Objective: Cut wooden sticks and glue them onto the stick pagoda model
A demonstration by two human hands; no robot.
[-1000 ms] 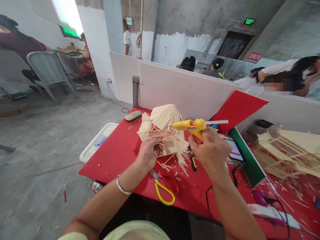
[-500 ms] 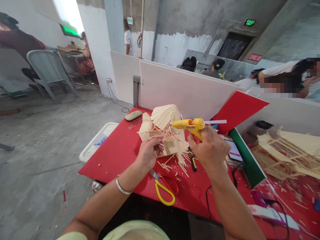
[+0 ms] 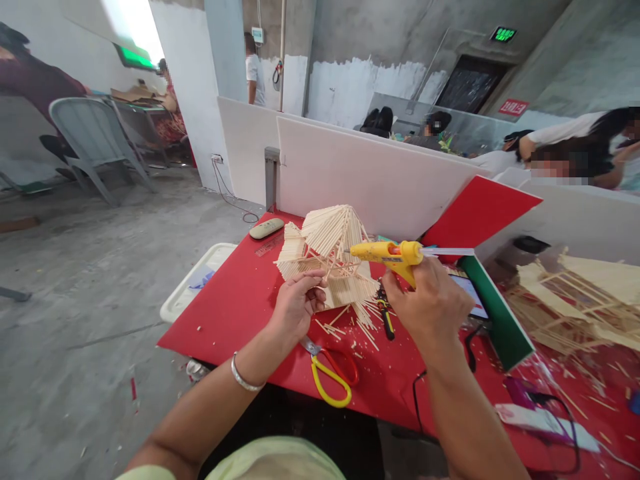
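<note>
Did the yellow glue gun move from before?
Yes: the glue gun moved right, toward the green board; its glue stick now appears at the board's corner.

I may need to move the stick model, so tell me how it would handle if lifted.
Probably light for its size: the model is built of thin sticks with open gaps. Likely fragile too, since slender struts beneath its roof could snap if squeezed. The roof itself seems fairly stiff, its sticks lying close side by side.

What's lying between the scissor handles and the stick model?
In the head view, loose sticks and small scraps lie there on the red table, the sticks closer to the stick model.
</note>
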